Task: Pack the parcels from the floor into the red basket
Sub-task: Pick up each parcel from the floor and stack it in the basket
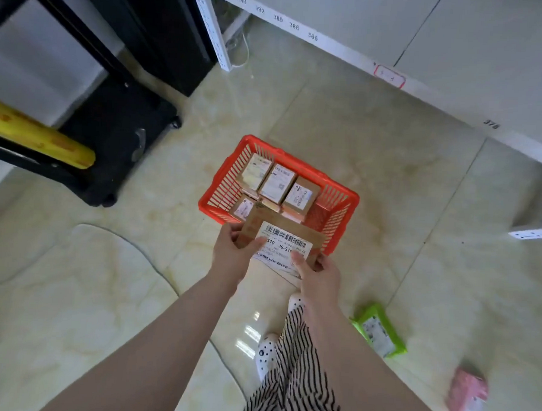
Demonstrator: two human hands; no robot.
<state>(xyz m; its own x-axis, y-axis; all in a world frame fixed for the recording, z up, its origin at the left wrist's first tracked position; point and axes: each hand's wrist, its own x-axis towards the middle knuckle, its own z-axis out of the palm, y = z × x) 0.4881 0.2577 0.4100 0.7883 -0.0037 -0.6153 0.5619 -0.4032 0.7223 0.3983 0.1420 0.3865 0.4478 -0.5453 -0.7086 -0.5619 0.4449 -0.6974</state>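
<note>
The red basket (pixel 224 177) stands on the tiled floor in the middle of the view, holding several small brown boxes with white labels. A flat brown parcel (pixel 285 234) with a white barcode label hangs over the basket's near rim. My left hand (pixel 232 250) grips its left edge and my right hand (pixel 317 277) grips its lower right edge. On the floor at the lower right lie a green parcel (pixel 379 330) and a pink parcel (pixel 467 394).
A white shelf (pixel 365 56) with number tags runs along the back right. A black wheeled cart (pixel 110 140) with a yellow roll (pixel 38 133) stands at the left. My striped trousers and dotted slippers (pixel 266 352) are below the basket.
</note>
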